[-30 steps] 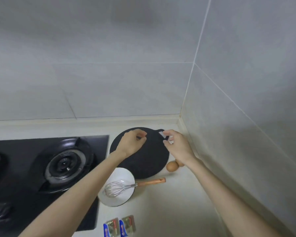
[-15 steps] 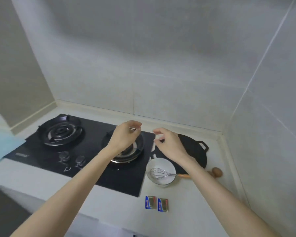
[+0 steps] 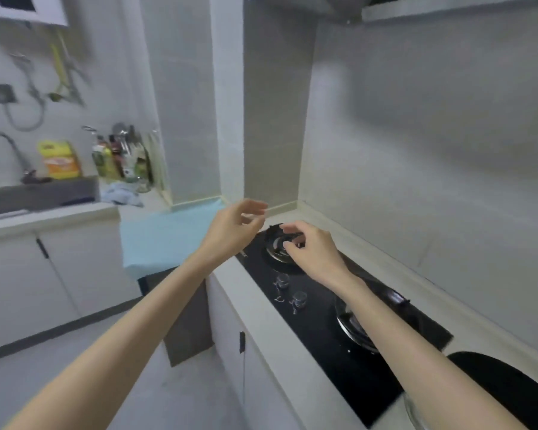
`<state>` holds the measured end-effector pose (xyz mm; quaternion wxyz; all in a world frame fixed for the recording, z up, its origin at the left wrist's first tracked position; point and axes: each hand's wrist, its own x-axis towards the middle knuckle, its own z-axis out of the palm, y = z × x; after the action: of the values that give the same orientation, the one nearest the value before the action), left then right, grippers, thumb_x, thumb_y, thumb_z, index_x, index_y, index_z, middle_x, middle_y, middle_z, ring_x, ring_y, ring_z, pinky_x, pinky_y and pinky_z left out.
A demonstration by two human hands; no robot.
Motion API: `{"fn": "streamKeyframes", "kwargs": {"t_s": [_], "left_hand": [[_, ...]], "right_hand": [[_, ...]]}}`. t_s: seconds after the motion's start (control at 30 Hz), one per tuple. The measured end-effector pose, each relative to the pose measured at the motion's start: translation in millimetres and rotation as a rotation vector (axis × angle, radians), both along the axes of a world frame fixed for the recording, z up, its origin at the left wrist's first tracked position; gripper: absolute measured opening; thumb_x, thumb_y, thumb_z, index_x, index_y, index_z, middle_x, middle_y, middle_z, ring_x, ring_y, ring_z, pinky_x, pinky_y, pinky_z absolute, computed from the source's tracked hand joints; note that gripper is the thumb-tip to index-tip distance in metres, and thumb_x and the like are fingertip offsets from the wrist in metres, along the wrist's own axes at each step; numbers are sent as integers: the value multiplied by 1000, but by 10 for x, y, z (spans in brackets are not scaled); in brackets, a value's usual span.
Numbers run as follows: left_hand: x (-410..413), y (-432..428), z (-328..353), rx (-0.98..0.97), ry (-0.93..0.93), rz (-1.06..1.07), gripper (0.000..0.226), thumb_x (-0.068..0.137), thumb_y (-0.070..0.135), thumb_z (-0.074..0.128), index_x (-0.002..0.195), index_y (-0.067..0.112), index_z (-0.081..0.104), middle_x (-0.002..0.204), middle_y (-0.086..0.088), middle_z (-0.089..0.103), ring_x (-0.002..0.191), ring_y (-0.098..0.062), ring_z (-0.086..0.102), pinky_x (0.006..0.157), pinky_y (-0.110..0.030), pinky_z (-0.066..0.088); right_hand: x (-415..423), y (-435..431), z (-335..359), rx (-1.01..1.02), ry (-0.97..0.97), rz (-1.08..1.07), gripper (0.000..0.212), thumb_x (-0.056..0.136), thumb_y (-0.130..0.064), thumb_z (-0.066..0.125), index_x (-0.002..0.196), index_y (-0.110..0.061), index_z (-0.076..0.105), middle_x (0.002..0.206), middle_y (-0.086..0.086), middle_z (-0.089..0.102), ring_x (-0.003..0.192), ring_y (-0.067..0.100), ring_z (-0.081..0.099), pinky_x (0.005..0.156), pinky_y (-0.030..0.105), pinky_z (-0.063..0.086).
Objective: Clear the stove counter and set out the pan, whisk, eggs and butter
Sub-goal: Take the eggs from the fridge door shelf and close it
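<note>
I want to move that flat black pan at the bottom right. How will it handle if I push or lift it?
The black pan looks wide, shallow and rigid, so it would probably slide flat on the counter rather than tip. Its dark, solid look suggests it may be heavy for its size. No handle shows here.

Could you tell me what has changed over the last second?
The view swung left, off the black pan toward the sink. The left hand and right hand left the pan, now empty above the far burner. The pan stayed put.
</note>
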<state>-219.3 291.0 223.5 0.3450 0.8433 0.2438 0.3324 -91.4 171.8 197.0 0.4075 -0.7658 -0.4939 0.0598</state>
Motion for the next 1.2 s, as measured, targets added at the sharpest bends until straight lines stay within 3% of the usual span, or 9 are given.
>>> {"fn": "streamKeyframes", "kwargs": {"t_s": [0.17,0.33,0.5,0.67,0.87,0.97,1.1,1.2], "left_hand": [[-838,144,128,8,-50,270,21,91,24,58,111,25,64,103,11,67,90,-5,64,81,-21,51],[-1721,33,304,52,-75,528,21,92,20,57,113,20,64,101,11,64,90,1,60,73,-5,46],[-2607,-281,568,115,-76,721,23,92,22,59,114,18,64,106,7,67,95,-6,63,81,-17,51],[-3470,-690,879,194,-65,916,25,92,21,60,116,18,64,107,6,67,96,-9,64,81,-18,52],[-4418,-1187,1241,254,-73,1130,21,91,20,61,111,22,66,102,9,68,89,-8,65,81,-20,51],[-4849,-1375,1439,295,-58,1229,20,90,20,60,109,23,66,100,10,68,87,-9,66,80,-20,51],[-5444,-1525,1699,342,-33,1328,19,91,21,60,109,24,65,103,8,68,88,-9,65,82,-21,51],[-5844,-1578,1915,374,-16,1372,19,91,23,60,110,23,64,105,7,68,89,-9,65,80,-20,50]], "right_hand": [[-539,527,114,25,-30,283,34,90,-18,59,123,-24,60,119,-9,62,96,10,60,86,25,50],[-1269,857,292,73,-51,526,33,90,-18,60,123,-23,60,119,-7,63,98,11,60,89,27,51],[-2084,972,541,152,-41,757,33,89,-16,62,122,-20,62,114,-5,65,93,10,61,86,26,53],[-2982,929,844,237,-32,979,33,89,-15,63,122,-18,61,113,-3,66,92,11,62,80,19,51],[-4039,902,1245,306,-9,1183,30,88,-12,65,117,-17,64,109,-3,68,86,10,64,74,11,46],[-4558,883,1491,346,15,1251,29,88,-14,64,117,-19,64,108,-5,68,83,8,64,74,16,47],[-5220,880,1842,398,23,1320,31,89,-13,63,119,-18,64,110,-5,66,75,1,60,68,10,44],[-5664,897,2099,437,26,1358,30,89,-13,63,118,-19,63,111,-5,65,74,-1,58,74,17,47]]}}
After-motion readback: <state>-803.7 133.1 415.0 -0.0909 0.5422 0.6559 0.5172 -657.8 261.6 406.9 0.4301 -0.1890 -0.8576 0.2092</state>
